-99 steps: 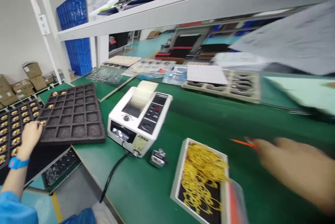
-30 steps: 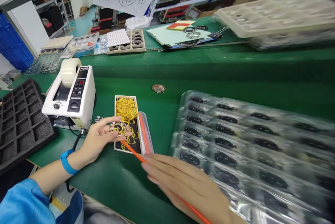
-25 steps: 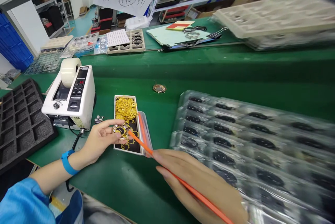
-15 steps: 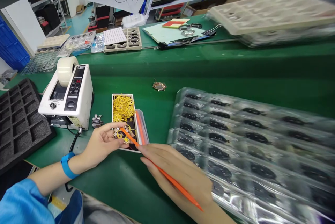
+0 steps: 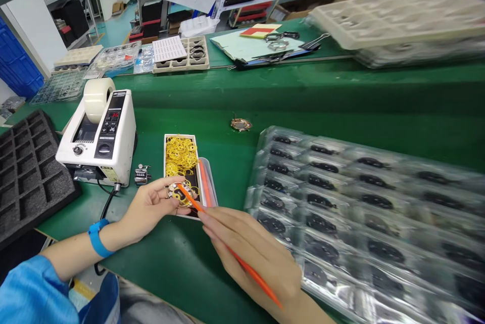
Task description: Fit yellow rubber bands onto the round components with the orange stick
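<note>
My left hand (image 5: 155,202) is closed on the rim of a small round part with a gold-coloured edge, like a watch case (image 5: 175,193), with a yellow piece on its face. In my right hand (image 5: 250,248) is a slim orange pointed stick (image 5: 250,269), gripped like a pen, its tip on the face of the round part. Directly behind the left fingers stands a white box (image 5: 165,154) with many thin yellow pieces (image 5: 182,152). Against the box's right side lies a clear tray (image 5: 212,182) with another orange stick (image 5: 204,182) in it.
A tape dispenser (image 5: 117,147) and a tally counter (image 5: 141,175) stand left. Farther left is a black foam tray (image 5: 34,162). Another gold-rimmed round part (image 5: 241,124) lies mid-table. Clear plastic trays (image 5: 341,202) with dark oval parts fill the right. Beige trays (image 5: 397,15) stack behind.
The view has shifted slightly, so the table things sit a little farther right. The stick's tip stays on the round part, whose face is now turned a bit differently.
</note>
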`<state>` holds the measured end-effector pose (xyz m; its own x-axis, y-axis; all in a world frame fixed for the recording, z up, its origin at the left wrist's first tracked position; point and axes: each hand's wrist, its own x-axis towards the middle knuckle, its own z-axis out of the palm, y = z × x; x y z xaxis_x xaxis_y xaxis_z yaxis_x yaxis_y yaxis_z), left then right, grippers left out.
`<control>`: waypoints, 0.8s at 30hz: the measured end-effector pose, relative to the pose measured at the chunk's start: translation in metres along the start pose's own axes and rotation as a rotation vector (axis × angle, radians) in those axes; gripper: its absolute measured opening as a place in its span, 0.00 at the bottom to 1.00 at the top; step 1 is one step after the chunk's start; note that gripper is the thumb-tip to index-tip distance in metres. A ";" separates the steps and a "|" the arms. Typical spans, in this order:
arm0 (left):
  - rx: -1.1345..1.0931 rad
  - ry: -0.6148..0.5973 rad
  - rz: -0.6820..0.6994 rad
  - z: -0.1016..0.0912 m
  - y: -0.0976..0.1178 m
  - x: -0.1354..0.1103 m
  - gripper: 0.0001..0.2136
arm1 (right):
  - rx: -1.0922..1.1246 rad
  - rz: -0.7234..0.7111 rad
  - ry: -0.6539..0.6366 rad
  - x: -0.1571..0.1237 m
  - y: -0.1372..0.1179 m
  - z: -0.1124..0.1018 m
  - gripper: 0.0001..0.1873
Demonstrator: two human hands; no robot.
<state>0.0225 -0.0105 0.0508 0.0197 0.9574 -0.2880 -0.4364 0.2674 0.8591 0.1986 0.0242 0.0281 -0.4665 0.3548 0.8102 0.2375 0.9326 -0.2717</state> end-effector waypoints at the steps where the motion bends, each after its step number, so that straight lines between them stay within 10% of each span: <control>1: -0.002 0.001 -0.005 -0.001 0.000 0.000 0.26 | -0.043 -0.048 -0.012 -0.002 0.001 0.001 0.12; 10: -0.014 0.010 -0.045 -0.003 0.003 0.002 0.22 | -0.256 -0.309 -0.182 -0.002 0.003 -0.003 0.16; 24: 0.323 -0.009 0.027 -0.002 -0.001 0.002 0.12 | 0.080 0.285 0.189 -0.011 0.007 -0.014 0.18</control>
<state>0.0215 -0.0087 0.0489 0.0211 0.9651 -0.2610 -0.1292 0.2615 0.9565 0.2177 0.0255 0.0249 -0.2230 0.5903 0.7757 0.2649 0.8025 -0.5346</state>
